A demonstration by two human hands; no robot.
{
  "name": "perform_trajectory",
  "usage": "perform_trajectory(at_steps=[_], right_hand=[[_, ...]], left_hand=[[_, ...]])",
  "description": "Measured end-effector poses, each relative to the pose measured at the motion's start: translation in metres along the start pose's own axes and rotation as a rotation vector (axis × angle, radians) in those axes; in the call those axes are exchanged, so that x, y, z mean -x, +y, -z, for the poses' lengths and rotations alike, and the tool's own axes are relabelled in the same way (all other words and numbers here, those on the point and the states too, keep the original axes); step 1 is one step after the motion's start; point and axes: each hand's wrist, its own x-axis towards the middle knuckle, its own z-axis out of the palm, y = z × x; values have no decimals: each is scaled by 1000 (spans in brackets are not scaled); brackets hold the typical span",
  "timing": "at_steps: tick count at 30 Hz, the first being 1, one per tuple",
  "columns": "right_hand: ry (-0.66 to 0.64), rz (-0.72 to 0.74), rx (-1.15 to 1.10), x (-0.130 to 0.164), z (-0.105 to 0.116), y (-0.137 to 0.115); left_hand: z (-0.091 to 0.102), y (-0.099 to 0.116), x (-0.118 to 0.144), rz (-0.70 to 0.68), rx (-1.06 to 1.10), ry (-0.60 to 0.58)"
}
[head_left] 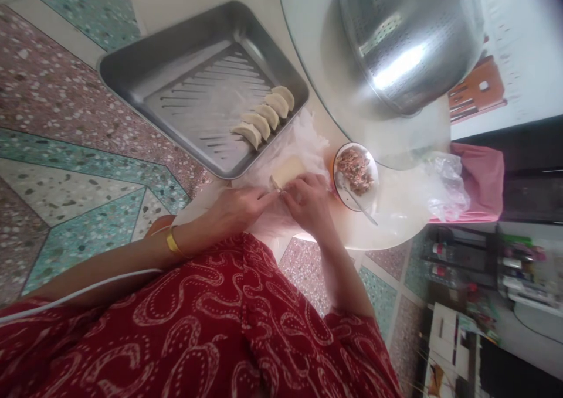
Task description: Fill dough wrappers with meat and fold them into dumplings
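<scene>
My left hand (pixel 240 209) and my right hand (pixel 310 203) meet at the near edge of a pale stack of dumpling wrappers (pixel 288 170). Fingers of both hands are closed in a pinch on wrapper dough at the stack's edge; the fingertips partly hide it. Under the stack lies a crumpled, translucent plastic bag (pixel 308 134). Just right of my right hand is a bowl (pixel 373 178) of minced filling (pixel 353 168), with a spoon (pixel 361 206) leaning out over its rim. Beyond the hands, several folded dumplings (pixel 266 116) sit in a row in a metal tray (pixel 176 137).
A perforated steel pot (pixel 409 40) stands on the glass turntable (pixel 314 40) at the back right. A pink bag (pixel 484 181) with clear plastic (pixel 446 187) is at the table's right side. A white cable (pixel 88 292) runs across my left forearm.
</scene>
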Motion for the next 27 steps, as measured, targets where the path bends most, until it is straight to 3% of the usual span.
perform_trajectory(at_steps=[13,27], right_hand=[[64,-102,-5,-7,4,3],[109,-35,29,0,-6,-4]], left_hand=[[8,2,-3,2,18,-25],[13,8,-21,141,-27,-60]])
